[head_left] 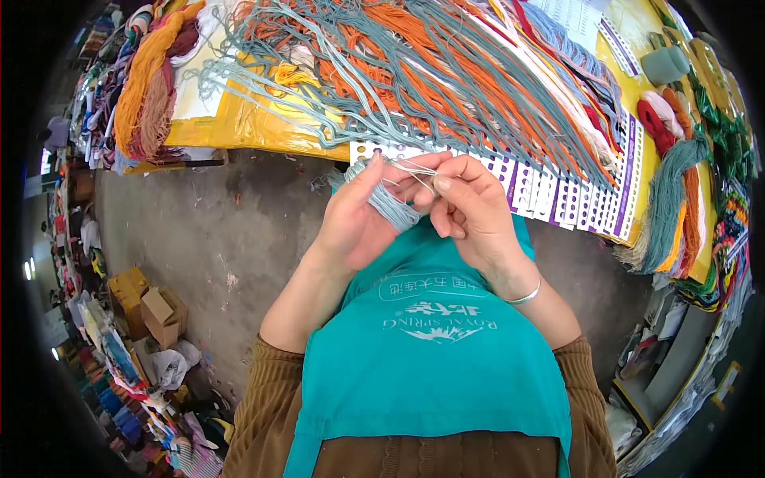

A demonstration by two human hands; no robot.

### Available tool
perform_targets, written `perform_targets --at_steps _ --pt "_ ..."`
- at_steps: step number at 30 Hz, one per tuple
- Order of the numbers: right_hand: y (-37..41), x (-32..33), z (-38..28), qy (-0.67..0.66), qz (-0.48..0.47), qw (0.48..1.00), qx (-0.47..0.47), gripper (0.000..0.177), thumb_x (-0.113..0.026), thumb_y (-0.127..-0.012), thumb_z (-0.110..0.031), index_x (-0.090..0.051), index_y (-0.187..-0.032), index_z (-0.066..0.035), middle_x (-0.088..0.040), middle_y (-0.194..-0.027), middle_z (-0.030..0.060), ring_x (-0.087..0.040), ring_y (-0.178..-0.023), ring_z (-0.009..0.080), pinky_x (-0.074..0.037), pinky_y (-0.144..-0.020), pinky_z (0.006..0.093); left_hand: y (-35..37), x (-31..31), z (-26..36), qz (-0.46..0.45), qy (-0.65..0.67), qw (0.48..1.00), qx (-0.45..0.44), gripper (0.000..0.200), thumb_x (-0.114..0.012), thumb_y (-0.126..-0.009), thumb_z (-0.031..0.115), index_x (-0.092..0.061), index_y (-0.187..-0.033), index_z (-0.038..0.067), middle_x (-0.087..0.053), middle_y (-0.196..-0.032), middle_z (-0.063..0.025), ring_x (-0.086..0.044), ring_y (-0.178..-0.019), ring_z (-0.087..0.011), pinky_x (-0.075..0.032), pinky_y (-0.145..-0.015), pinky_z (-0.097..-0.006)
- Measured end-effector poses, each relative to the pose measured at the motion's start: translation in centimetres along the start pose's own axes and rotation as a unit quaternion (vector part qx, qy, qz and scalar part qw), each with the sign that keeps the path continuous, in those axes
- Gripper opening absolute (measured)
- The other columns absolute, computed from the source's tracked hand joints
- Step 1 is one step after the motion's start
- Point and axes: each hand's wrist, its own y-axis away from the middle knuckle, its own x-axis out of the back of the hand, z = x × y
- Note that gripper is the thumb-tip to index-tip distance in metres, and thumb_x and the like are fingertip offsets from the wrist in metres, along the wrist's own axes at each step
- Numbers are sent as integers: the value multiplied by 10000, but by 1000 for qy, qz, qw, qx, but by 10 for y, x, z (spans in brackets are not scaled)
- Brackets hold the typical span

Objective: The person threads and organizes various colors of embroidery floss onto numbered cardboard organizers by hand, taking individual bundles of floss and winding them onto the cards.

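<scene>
Pale grey-blue embroidery thread lies bundled against my left hand, hanging below its fingers. That hand is curled around the thread, thumb raised. Facing it, my right hand pinches thin strands that run across to the left fingers. Both hands are just off the table's front edge, above my teal apron. Beyond them, long grey-blue threads and orange threads spread over the table. Several white cards with punched holes line the edge, threads reaching down to them.
Yellow-covered table curves across the front. Orange and pink skeins lie at its left, a grey-green skein hangs at the right, near a green cup-like object. Cardboard boxes stand on the grey floor at left.
</scene>
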Motion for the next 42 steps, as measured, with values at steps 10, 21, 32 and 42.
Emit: perform_targets --at_steps 10,21,32,42 --pt "-1 -2 5 96 26 995 28 57 -577 -944 -70 -570 -991 -39 -638 -741 67 -488 -503 64 -339 -425 193 2 1 -2 30 -93 994 -48 446 -457 -968 210 -523 -1313 -63 -533 -1357 -206 -543 -1194 -241 -406 -1042 -393" --pt "-4 0 -32 519 -41 802 293 89 -634 -891 -100 -631 -892 -11 -659 -904 92 -624 -819 205 -478 -768 342 14 17 18 6 -139 988 -67 332 -472 -1003 222 -604 -1151 -45 -617 -1203 -168 -630 -1050 -239 -489 -931 -381" --pt "20 92 -250 86 90 931 344 119 -512 -959 -95 -546 -865 -28 -392 -676 -16 -289 -536 64 -232 -481 213 163 187 206 186 169 904 -346 302 -393 -1017 93 -426 -717 102 -269 -534 50 -208 -420 -69 -157 -402 -256" --pt "103 179 -369 613 451 423 492 102 -566 -935 -124 -587 -938 -24 -535 -889 18 -452 -688 75 -342 -606 212 252 240 276 288 2 847 -448 248 -464 -993 121 -476 -748 87 -240 -513 51 -186 -428 -79 -163 -415 -245"
